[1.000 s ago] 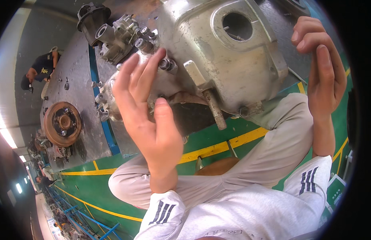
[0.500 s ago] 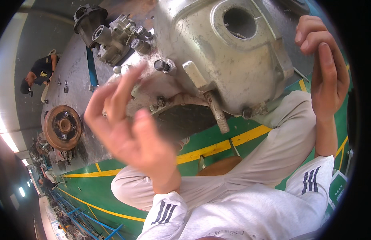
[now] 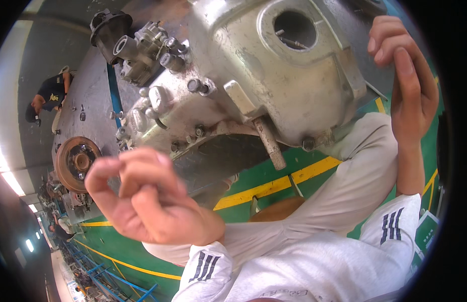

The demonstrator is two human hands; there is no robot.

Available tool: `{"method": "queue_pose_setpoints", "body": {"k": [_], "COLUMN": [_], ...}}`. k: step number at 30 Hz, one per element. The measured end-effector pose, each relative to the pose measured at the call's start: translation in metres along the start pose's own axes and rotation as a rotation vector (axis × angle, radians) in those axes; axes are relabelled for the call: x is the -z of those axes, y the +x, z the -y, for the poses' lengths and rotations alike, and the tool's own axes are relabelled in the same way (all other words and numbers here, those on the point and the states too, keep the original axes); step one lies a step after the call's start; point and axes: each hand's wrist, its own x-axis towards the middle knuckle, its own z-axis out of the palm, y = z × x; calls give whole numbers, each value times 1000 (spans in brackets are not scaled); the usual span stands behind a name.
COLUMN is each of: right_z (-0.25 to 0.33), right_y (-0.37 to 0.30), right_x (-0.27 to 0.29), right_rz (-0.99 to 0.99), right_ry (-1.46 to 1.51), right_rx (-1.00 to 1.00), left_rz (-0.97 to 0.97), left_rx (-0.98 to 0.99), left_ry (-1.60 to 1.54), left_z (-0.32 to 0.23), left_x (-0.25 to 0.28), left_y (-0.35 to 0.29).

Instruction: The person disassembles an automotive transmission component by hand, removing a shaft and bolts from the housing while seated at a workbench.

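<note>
My left hand (image 3: 150, 201) is in the air at the near edge of the bench, left of centre. Its fingers are curled in toward the thumb, and I see nothing in them. My right hand (image 3: 412, 90) is raised at the far right with bent fingers close to the thumb and nothing visible between them. Between the hands rests a large grey metal gearbox housing (image 3: 289, 95) with a round opening. A splined shaft (image 3: 270, 146) sticks out of its near side. Bolts (image 3: 195, 86) stand on its left part. Neither hand appears to touch it.
A rusty round hub (image 3: 78, 163) lies on the dark bench (image 3: 90, 105) at the left. Behind it are a black conical part (image 3: 108, 38) and a metal valve assembly (image 3: 143, 55). A person (image 3: 49, 95) in dark clothes is at the far left. My legs and a stool (image 3: 276, 209) are below.
My left hand has dropped down and left, away from the housing's left end, and its spread fingers have curled in. My right hand has hardly moved. The view has shifted slightly.
</note>
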Motion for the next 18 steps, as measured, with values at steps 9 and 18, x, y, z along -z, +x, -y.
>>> {"method": "queue_pose_setpoints", "body": {"k": [9,18], "right_z": [-8,-3], "right_y": [3,3], "right_x": [3,10], "right_rz": [-31,-16], "right_ry": [22,-61], "right_rx": [38,-18], "left_rz": [-175,-305], "left_rx": [-124,-177], "left_ry": [17,190], "left_z": [21,26], "left_x": [5,-7], "left_y": [3,21]}}
